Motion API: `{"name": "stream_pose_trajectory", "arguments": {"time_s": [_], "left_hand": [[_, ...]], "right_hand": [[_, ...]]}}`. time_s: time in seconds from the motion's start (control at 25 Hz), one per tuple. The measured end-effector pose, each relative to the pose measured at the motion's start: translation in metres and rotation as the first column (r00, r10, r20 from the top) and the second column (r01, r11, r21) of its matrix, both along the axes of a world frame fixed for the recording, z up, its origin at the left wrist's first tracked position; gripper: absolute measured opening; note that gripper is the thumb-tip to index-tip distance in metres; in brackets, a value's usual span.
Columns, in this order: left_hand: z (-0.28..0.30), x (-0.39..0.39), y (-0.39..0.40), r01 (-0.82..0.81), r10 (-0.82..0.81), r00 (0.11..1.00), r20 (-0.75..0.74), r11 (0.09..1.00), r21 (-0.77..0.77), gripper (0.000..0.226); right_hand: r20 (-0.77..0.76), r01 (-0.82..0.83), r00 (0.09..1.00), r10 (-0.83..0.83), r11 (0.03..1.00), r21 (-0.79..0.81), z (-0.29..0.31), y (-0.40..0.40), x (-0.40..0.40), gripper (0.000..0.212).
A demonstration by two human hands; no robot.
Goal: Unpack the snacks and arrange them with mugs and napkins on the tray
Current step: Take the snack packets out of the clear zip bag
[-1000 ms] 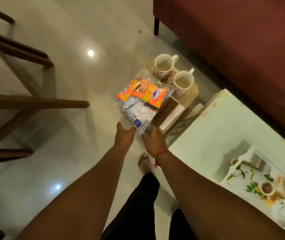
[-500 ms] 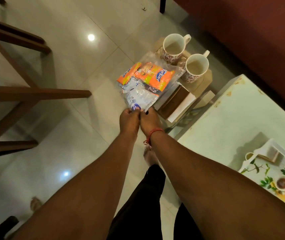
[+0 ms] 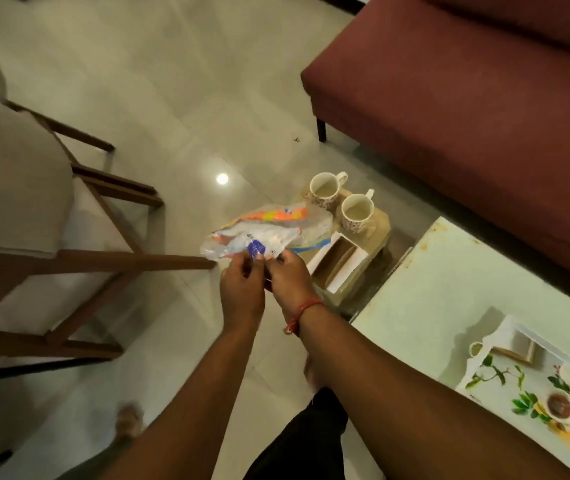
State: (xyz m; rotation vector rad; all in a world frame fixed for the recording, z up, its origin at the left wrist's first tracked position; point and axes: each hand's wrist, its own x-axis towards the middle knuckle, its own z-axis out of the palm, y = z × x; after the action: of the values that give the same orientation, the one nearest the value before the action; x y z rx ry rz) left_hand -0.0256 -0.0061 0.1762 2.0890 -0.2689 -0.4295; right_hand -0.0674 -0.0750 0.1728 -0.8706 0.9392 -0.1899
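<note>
Left hand (image 3: pixel 242 292) and right hand (image 3: pixel 288 275) both pinch near edge of clear snack bag (image 3: pixel 266 230); bag extends away beyond fingertips, beside two mugs (image 3: pixel 340 202).

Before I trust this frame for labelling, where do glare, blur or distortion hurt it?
Head view: a lamp reflection glares off the floor; the snack bag in the left hand and right hand is smeared, its print unreadable; wide-angle bending stretches the forearms; the tray is bright and soft.
</note>
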Motion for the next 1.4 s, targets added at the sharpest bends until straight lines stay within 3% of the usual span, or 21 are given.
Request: {"name": "stream_pose_trajectory", "arguments": {"time_s": [0.2,0.28,0.36,0.48,0.6,0.68,0.84,0.92,1.0,1.08,1.12,1.24,1.32,1.4], "left_hand": [[0.049,-0.113,-0.012,0.38,-0.375,0.912,0.163,0.925,0.002,0.024],[0.064,-0.169,-0.024,0.584,-0.577,0.775,0.258,0.81,0.055,0.03],[0.073,-0.228,-0.04,0.733,-0.722,0.655,0.223,0.679,0.046,0.03],[0.085,-0.311,-0.071,0.814,-0.813,0.581,0.046,0.581,-0.025,0.028],[0.103,-0.391,-0.106,0.879,-0.877,0.475,0.068,0.476,0.0,0.041],[0.116,-0.434,-0.126,0.902,-0.9,0.431,0.071,0.43,-0.035,0.033],[0.135,-0.481,-0.153,0.863,-0.881,0.472,-0.015,0.465,-0.198,0.025],[0.141,-0.488,-0.165,0.815,-0.854,0.515,-0.082,0.516,-0.263,0.018],[0.148,-0.487,-0.175,0.754,-0.82,0.548,-0.165,0.57,-0.325,0.018],[0.157,-0.479,-0.182,0.712,-0.799,0.568,-0.198,0.598,-0.368,0.019],[0.162,-0.474,-0.184,0.698,-0.793,0.574,-0.205,0.605,-0.382,0.019],[0.178,-0.454,-0.189,0.671,-0.784,0.579,-0.225,0.615,-0.415,0.02],[0.188,-0.438,-0.192,0.645,-0.773,0.585,-0.246,0.627,-0.437,0.024],[0.193,-0.424,-0.194,0.614,-0.775,0.555,-0.301,0.627,-0.481,0.03]], "right_hand": [[0.032,0.146,0.988,-0.151,0.983,0.115,0.065,-0.041,-0.143,0.019],[0.018,0.167,0.985,-0.172,0.973,0.162,0.086,-0.057,-0.214,0.02],[-0.025,0.191,0.982,-0.19,0.969,0.158,0.103,-0.072,-0.288,0.024],[-0.135,0.273,0.956,-0.262,0.959,0.071,0.117,-0.087,-0.383,0.026],[-0.181,0.413,0.896,-0.404,0.911,0.011,0.134,-0.1,-0.473,0.033],[-0.186,0.482,0.857,-0.481,0.875,-0.045,0.146,-0.107,-0.52,0.043],[-0.176,0.408,0.822,-0.542,0.775,-0.482,0.167,-0.114,-0.567,0.036],[-0.223,0.242,0.795,-0.564,0.631,-0.737,0.165,-0.109,-0.581,0.027],[-0.309,-0.041,0.77,-0.559,0.44,-0.897,0.158,-0.096,-0.591,0.019],[-0.461,-0.353,0.702,-0.543,0.296,-0.887,0.15,-0.085,-0.595,0.028],[-0.508,-0.43,0.663,-0.55,0.276,-0.86,0.148,-0.082,-0.594,0.03],[-0.491,-0.395,0.63,-0.602,0.295,-0.87,0.154,-0.077,-0.575,0.023],[-0.444,-0.371,0.617,-0.65,0.257,-0.892,0.163,-0.078,-0.552,0.011],[-0.394,-0.316,0.592,-0.703,0.247,-0.916,0.169,-0.082,-0.531,0.013]]}}
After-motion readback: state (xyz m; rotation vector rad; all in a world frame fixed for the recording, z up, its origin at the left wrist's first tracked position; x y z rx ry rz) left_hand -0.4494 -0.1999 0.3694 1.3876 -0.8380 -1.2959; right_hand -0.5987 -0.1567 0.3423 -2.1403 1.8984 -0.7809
